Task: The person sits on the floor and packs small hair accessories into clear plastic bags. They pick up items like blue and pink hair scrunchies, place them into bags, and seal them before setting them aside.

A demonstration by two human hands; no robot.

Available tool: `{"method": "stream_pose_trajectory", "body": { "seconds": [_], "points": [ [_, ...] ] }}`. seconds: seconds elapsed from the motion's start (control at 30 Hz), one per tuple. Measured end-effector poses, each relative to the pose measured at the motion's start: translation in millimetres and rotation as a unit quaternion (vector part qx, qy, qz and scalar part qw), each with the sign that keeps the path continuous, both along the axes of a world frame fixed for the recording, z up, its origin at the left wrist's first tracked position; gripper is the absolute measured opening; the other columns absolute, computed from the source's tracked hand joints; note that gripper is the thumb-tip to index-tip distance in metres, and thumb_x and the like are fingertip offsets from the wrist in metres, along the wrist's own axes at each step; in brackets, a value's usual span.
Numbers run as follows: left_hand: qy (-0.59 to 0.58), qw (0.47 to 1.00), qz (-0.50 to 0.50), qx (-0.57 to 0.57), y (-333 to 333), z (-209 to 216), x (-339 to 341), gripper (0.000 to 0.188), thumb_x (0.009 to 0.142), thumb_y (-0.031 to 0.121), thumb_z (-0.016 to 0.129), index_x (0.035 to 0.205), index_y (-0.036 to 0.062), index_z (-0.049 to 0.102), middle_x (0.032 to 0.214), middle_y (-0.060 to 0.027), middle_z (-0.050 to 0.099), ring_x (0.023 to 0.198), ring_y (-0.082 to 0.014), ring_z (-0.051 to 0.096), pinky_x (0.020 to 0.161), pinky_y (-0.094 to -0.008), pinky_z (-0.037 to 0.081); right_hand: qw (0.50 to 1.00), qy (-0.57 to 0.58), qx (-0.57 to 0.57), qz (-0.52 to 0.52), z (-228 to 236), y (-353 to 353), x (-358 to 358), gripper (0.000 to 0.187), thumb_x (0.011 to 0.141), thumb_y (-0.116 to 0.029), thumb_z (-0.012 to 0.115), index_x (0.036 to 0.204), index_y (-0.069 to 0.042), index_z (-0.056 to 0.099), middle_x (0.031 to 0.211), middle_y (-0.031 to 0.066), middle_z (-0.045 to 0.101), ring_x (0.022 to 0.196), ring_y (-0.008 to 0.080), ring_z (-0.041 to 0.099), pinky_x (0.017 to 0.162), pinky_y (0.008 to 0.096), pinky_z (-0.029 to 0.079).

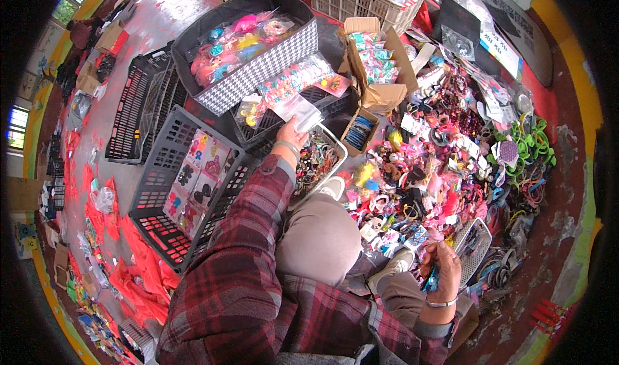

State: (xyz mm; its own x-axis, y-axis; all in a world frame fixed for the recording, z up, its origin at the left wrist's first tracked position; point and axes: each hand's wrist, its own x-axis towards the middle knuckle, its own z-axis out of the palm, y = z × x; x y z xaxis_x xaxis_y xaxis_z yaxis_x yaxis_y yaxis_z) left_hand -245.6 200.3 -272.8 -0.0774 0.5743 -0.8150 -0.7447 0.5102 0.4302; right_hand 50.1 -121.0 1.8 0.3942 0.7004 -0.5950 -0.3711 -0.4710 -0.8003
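My left hand reaches forward, its fingers closed on a flat stack of whitish plastic bags. Just beyond lie packaged colourful hair accessories on a black crate. Close to that hand is a light basket of small mixed trinkets. On the other side, my right hand hovers over the pile with its fingers curled. A small teal-blue item shows at its palm; its kind cannot be made out. Beneath and beyond spreads a big heap of hair ties and clips.
A grey crate holding carded accessories stands at my left, with black crates behind it. Ahead are a houndstooth bin of bagged items and a cardboard box. A white basket sits beside my right hand. Red plastic sheeting covers floor.
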Motion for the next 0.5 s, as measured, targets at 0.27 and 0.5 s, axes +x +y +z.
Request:
{"method": "stream_pose_trajectory", "body": {
  "seconds": [0.27,0.5],
  "points": [
    [-0.058,0.993,0.017,0.102,13,8,6,0.017,0.085,0.016,0.054,0.100,0.0076,0.053,0.102,-0.0111,0.057,0.094,-0.0295,0.055,0.076,-0.0396,0.047,1.000,0.010,0.007,0.020,-9,1,1,0.031,0.089,-0.029,0.050,0.077,-0.002,0.058,0.058,0.0057,0.056,0.041,0.0111,0.047,0.037,0.0214,0.037],
    [-0.167,0.947,-0.219,0.166,-75,98,75,0.019,0.083,0.013,0.057,0.101,0.0047,0.056,0.098,-0.0069,0.059,0.091,-0.0220,0.058,0.079,-0.0384,0.048,0.993,-0.059,0.035,0.094,-33,12,5,0.024,0.087,-0.021,0.051,0.081,-0.001,0.060,0.066,0.0042,0.058,0.052,0.0095,0.051,0.047,0.0206,0.039]
  ]
}}
